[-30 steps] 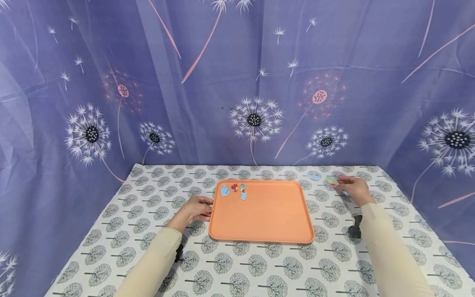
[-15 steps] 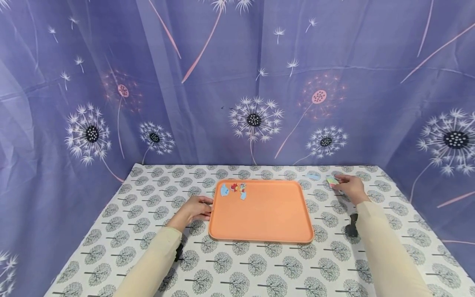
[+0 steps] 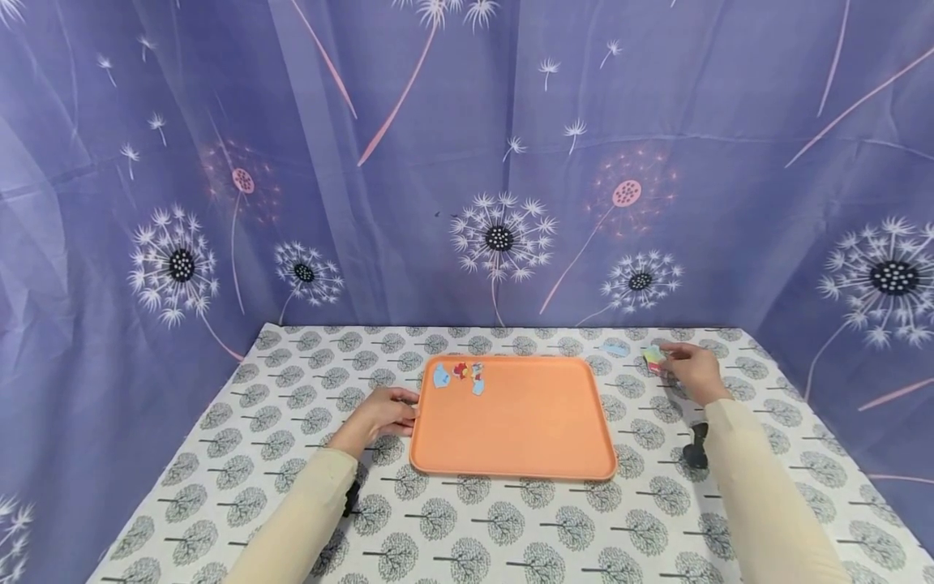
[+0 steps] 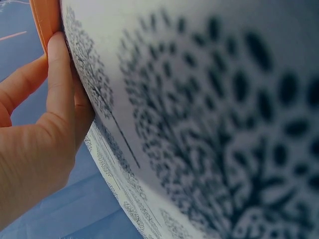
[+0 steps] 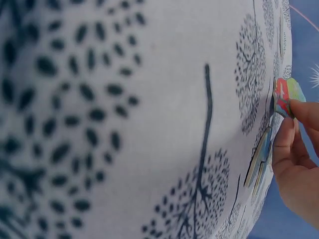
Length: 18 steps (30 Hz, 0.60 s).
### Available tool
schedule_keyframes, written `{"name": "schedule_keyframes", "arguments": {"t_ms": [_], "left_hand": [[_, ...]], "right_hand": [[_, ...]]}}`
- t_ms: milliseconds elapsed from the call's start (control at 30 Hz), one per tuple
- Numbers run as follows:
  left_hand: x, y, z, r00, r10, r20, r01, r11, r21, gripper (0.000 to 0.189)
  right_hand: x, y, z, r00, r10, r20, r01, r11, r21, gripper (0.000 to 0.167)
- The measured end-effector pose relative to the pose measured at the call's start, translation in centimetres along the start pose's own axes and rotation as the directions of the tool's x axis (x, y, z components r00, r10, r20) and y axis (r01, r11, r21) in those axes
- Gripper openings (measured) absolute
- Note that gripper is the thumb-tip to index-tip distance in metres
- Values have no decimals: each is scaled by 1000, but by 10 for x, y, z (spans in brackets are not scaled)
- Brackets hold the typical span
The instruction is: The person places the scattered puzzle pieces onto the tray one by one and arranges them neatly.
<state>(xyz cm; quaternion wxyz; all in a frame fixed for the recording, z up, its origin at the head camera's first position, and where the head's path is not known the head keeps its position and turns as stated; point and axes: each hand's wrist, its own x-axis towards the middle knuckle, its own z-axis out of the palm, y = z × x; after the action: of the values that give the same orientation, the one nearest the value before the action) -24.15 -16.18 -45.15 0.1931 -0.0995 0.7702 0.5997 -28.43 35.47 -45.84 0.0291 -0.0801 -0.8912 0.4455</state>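
Note:
In the head view, my right hand (image 3: 696, 371) pinches a puzzle piece (image 3: 653, 359) with green, yellow and red print, close over the cloth at the back right. The right wrist view shows thumb and fingertips on this piece, its red and green face (image 5: 285, 94) showing. Under that hand lie more flat pieces (image 5: 259, 158) with pale, thick edges. At the left side of the orange tray (image 3: 525, 430), my left hand (image 3: 383, 410) holds the rim between thumb and fingers. Several printed pieces rest in the tray's far left corner, among them a light blue one (image 3: 441, 376) and a red one (image 3: 460, 371).
Behind the tray's far right corner, a light blue piece (image 3: 615, 349) lies on the tablecloth (image 3: 503, 527), which has a tree print. A purple curtain (image 3: 409, 203) with dandelions hangs along the table's far edge and both sides.
My right hand has shifted slightly left, and the piece in it has tilted to show more of its coloured face. The left hand and the tray stay in place.

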Motion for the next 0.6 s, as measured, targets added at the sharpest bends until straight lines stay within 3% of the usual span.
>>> {"name": "schedule_keyframes", "arguments": {"t_ms": [267,467,600], "left_hand": [[-1,2,1,1000,8,2,-8,1000,-4,34],[-2,1,1,1000,11,9,-11,1000,-3,35],[-1,0,0,1000,11,10,-10,1000,-6,35]], "right_hand": [[-4,0,-5,1000,-17,0,17,994,111,44],[-6,-2,-8,997,-41,61,22,959,283,48],[-9,-10,-9,993,-44,114,4,944,331,52]]}}
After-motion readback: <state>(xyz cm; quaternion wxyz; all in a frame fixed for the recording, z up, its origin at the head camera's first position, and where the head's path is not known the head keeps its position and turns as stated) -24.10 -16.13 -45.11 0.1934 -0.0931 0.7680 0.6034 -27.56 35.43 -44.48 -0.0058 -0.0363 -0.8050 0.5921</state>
